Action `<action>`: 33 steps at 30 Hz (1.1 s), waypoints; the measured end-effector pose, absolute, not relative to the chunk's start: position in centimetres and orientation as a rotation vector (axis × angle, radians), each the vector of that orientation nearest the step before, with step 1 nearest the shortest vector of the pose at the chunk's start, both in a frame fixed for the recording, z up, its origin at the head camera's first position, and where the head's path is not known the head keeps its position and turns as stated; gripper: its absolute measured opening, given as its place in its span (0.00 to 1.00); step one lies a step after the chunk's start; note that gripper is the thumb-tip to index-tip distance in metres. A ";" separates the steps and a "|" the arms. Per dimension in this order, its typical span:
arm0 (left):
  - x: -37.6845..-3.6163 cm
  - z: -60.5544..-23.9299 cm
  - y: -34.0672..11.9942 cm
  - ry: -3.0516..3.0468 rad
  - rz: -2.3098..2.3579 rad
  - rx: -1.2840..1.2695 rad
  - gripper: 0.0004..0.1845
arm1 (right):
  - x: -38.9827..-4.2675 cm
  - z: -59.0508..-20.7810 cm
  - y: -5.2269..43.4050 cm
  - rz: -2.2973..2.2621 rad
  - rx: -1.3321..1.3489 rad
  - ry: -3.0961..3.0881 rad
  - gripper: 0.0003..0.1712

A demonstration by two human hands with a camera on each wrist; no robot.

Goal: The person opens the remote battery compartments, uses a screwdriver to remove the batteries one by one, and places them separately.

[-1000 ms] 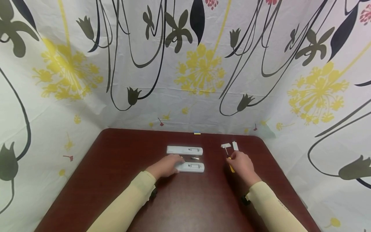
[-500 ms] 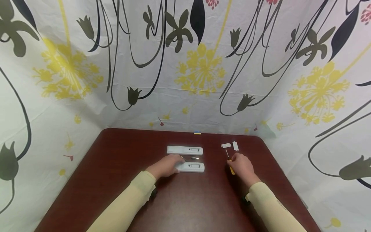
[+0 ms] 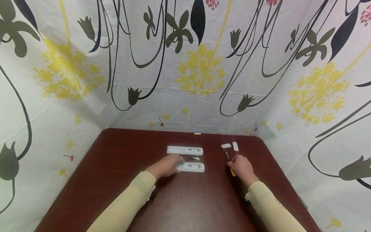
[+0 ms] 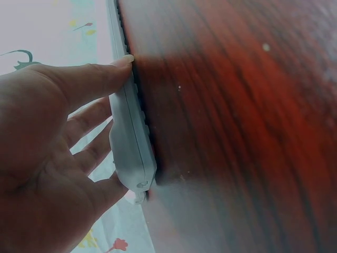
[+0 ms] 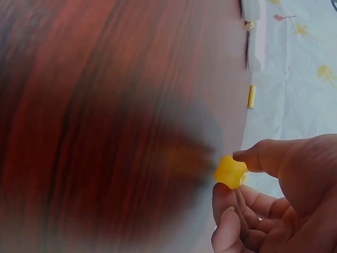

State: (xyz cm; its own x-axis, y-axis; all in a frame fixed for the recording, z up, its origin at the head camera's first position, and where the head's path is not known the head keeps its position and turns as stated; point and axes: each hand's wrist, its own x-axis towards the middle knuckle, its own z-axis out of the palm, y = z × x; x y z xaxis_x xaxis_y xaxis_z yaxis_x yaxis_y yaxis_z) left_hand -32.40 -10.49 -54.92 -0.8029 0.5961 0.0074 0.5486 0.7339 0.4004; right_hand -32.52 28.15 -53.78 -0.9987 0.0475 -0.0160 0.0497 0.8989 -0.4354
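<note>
Two long white devices lie side by side on the dark red table [image 3: 121,180]. My left hand [image 3: 173,165] grips the left end of the near device [image 3: 192,167]. In the left wrist view the thumb [image 4: 113,67] lies along one side of this device [image 4: 131,142] and the fingers along the other. The far device [image 3: 185,150] lies untouched. My right hand [image 3: 234,165] pinches a yellow-handled screwdriver [image 3: 232,169], whose thin shaft [image 3: 227,155] points toward the far edge. In the right wrist view thumb and fingers hold the yellow handle [image 5: 230,172].
Two small white pieces [image 3: 226,145] [image 3: 235,146] lie beyond the screwdriver's tip. A small metal item [image 3: 195,158] sits between the two devices. A little yellow-and-blue thing [image 3: 197,132] rests at the far edge. Patterned cloth walls [image 3: 200,71] enclose the table.
My right hand has drawn the screwdriver slightly back from the small white pieces, and the left piece now lies flatter. The left hand has stayed on the near device.
</note>
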 end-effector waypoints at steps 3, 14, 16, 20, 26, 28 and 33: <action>-32.4 -54.9 -10.5 2.812 0.594 0.925 0.24 | -32.6 -54.1 28.2 -0.705 0.092 3.044 0.23; -32.5 -55.1 -10.4 2.814 0.577 0.950 0.24 | -33.5 -55.8 29.7 -0.806 0.029 3.040 0.26; -32.5 -55.0 -10.4 2.812 0.575 0.947 0.24 | -32.8 -54.7 28.8 -0.765 0.088 3.029 0.25; -32.5 -54.9 -10.4 2.812 0.569 0.939 0.24 | -32.9 -54.8 28.7 -0.717 0.105 3.039 0.28; -32.3 -54.8 -10.5 2.826 0.546 0.950 0.25 | -32.9 -54.6 28.5 -0.678 0.103 3.076 0.26; -32.3 -54.7 -10.7 2.832 0.541 0.963 0.25 | -32.9 -54.4 28.3 -0.667 0.080 3.101 0.23; -32.4 -54.0 -11.3 2.905 0.609 0.924 0.25 | -33.1 -54.0 27.1 -0.622 -0.113 3.197 0.21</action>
